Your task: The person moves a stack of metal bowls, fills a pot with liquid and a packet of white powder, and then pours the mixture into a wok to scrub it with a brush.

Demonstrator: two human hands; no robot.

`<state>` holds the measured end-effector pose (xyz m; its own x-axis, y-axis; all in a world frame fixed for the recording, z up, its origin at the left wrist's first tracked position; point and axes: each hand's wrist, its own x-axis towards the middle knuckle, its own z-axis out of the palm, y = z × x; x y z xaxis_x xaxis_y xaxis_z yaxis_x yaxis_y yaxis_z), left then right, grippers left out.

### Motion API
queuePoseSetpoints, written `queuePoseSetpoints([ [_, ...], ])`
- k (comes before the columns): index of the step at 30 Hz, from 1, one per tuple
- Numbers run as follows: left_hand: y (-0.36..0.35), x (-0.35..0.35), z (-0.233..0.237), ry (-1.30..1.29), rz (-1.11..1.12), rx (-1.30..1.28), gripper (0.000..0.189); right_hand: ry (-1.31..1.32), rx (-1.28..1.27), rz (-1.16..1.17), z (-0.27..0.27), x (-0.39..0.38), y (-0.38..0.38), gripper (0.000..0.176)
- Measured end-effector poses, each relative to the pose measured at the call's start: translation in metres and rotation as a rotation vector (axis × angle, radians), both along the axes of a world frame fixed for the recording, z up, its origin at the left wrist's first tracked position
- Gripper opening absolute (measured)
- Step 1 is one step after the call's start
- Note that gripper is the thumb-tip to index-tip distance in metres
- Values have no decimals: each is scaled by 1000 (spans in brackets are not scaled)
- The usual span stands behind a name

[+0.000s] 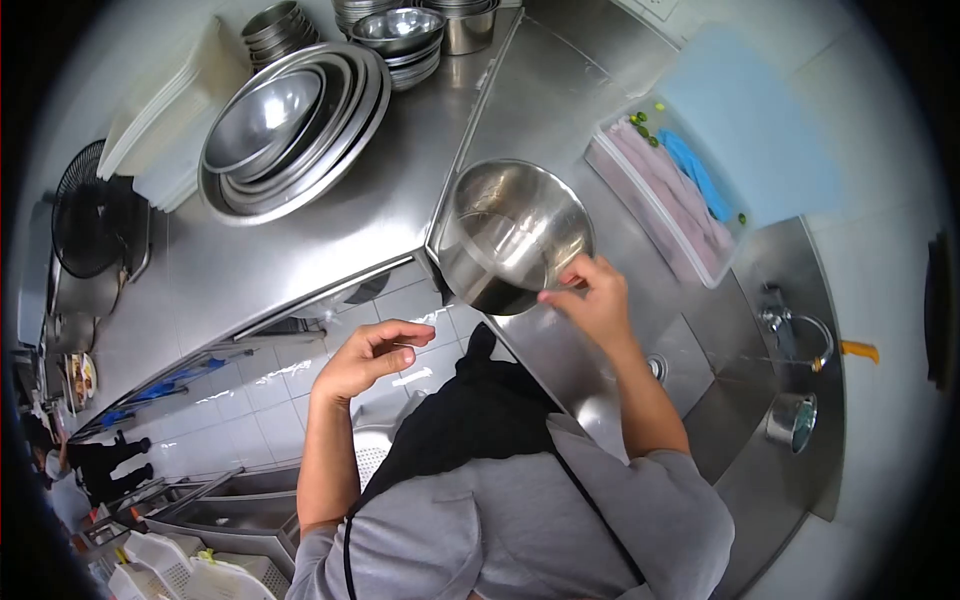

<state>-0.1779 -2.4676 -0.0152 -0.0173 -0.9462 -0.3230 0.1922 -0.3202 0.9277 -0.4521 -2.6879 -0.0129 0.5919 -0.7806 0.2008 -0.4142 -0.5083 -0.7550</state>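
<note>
A deep steel bowl (515,235) is tilted at the corner of the steel counter, its open mouth facing up toward the camera. My right hand (593,295) pinches the bowl's rim at its lower right edge, thumb and fingers pressed together there. To the left of the bowl, my left hand (380,352) hangs above the tiled floor, its fingers curved and apart from the thumb, with nothing in it. The inside of the bowl looks shiny, and I cannot make out whether it holds anything.
Nested steel bowls (290,130) stand on the left counter (400,190). A clear bin (660,215) with cloths lies at the right, near a sink with a faucet (800,325) and a small pot (790,420). Another person (95,460) is far left.
</note>
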Motion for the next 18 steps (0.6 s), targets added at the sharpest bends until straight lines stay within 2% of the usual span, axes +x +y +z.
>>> queuePoseSetpoints([
  [1, 12, -6, -4, -2, 7, -19, 40, -94, 209, -2, -6, -9, 2, 44],
  [4, 55, -23, -15, 31, 83, -46, 38, -418, 624, -228, -7, -50, 15, 65],
  [6, 88, -32, -34, 96, 167, -57, 37, -656, 776, -316, 17, -67, 41, 89],
  [9, 142, -50, -70, 142, 305, 28, 34, -798, 948, -307, 20, -107, 58, 111],
  [10, 160, -58, -82, 150, 340, 64, 35, -830, 1052, -315, 4, -127, 54, 117],
  [12, 196, -77, -102, 173, 368, 114, 31, -961, 1260, -470, -13, -143, 56, 119],
  [14, 234, -100, -107, 160, 445, 185, 31, -1070, 1297, -478, -56, -171, 40, 122],
  [16, 271, -123, -126, 124, 513, 207, 32, -1115, 1239, -396, -56, -168, 43, 123],
  [18, 308, -154, -124, 139, 646, 253, 31, -1087, 1327, -281, -51, -163, 40, 121],
])
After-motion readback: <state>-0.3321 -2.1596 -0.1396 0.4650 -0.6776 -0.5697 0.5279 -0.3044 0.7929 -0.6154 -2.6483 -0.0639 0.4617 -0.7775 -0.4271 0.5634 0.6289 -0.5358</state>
